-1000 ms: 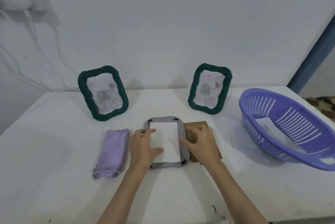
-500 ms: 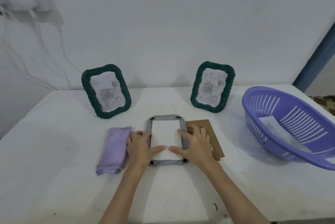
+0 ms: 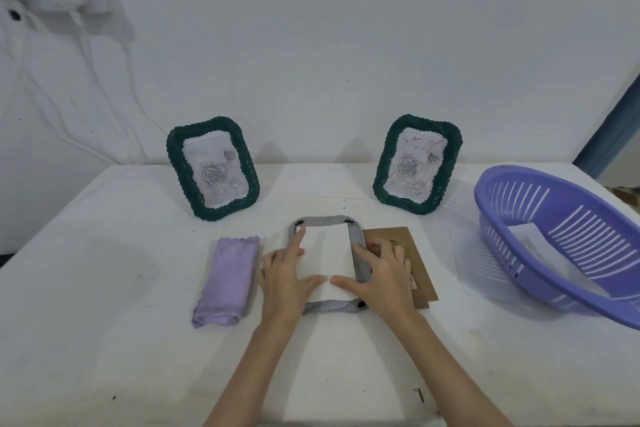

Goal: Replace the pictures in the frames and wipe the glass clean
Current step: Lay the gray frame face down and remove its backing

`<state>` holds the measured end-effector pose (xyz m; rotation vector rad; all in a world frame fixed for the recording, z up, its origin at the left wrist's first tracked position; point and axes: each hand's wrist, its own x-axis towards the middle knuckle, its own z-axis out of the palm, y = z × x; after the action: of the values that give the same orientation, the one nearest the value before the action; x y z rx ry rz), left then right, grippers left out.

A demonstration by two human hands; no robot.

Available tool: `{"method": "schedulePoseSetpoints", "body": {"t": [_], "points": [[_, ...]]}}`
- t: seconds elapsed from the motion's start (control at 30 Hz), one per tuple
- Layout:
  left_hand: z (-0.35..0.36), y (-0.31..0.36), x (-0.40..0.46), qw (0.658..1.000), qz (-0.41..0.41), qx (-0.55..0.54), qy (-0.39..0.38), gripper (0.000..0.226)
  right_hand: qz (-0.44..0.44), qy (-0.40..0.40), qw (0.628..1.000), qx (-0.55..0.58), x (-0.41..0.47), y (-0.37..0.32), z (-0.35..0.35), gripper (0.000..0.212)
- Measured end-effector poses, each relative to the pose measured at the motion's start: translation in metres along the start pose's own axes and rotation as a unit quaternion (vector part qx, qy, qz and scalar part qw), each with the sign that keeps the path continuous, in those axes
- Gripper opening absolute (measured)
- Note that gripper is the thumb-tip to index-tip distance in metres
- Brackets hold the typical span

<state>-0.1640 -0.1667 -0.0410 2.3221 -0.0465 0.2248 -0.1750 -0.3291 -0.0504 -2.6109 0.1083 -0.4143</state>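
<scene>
Both hands flat on face-down frame at desk centre. Left hand spread on left edge of white sheet, fingers straight, index stretched up along sheet's left side, thumb pointing right across sheet's lower part. Right hand on frame's right border, fingers relaxed and slightly bent, thumb pointing left onto sheet, thumb tips nearly meeting. Neither hand gripping anything, both just pressing down.

Purple basket right of face-down frame, oval, slotted plastic walls, tilted; white paper lying inside. Clear sheet flat on desk between face-down frame and basket, partly under basket rim; material cannot tell.

Face-down frame: grey back, rounded corners, small black clips at corners, plain white rectangular sheet lying in its opening. Brown cardboard backing touching frame's right side, partly under right hand. Folded lilac cloth just left of frame, fuzzy, scalloped top edge. Two upright frames behind it, dark green woven rims: left one with grey rose picture, right one with rose picture and red scribbles. Desk white, lightly stained.
</scene>
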Motion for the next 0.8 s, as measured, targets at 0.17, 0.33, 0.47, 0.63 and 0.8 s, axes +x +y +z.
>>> {"method": "schedulePoseSetpoints", "body": {"t": [0.17, 0.33, 0.47, 0.63, 0.8], "points": [[-0.001, -0.002, 0.003, 1.000, 0.005, 0.025, -0.009, 0.064, -0.017, 0.041, 0.999, 0.017, 0.001, -0.001, 0.000, 0.080], [0.003, -0.005, 0.004, 1.000, -0.017, -0.005, -0.001, 0.067, 0.014, -0.015, 0.999, 0.049, 0.005, 0.000, -0.005, 0.080], [0.000, -0.002, 0.006, 0.999, -0.026, -0.036, 0.006, 0.077, 0.044, -0.029, 0.994, 0.094, 0.008, 0.003, -0.007, 0.063], [-0.005, -0.001, 0.015, 0.995, -0.067, -0.080, 0.006, 0.068, 0.083, -0.048, 0.991, 0.098, 0.014, 0.001, -0.007, 0.053], [-0.009, -0.003, 0.012, 0.992, -0.065, -0.105, 0.023, 0.030, 0.060, -0.052, 0.995, 0.066, 0.012, 0.001, -0.006, 0.057]]}}
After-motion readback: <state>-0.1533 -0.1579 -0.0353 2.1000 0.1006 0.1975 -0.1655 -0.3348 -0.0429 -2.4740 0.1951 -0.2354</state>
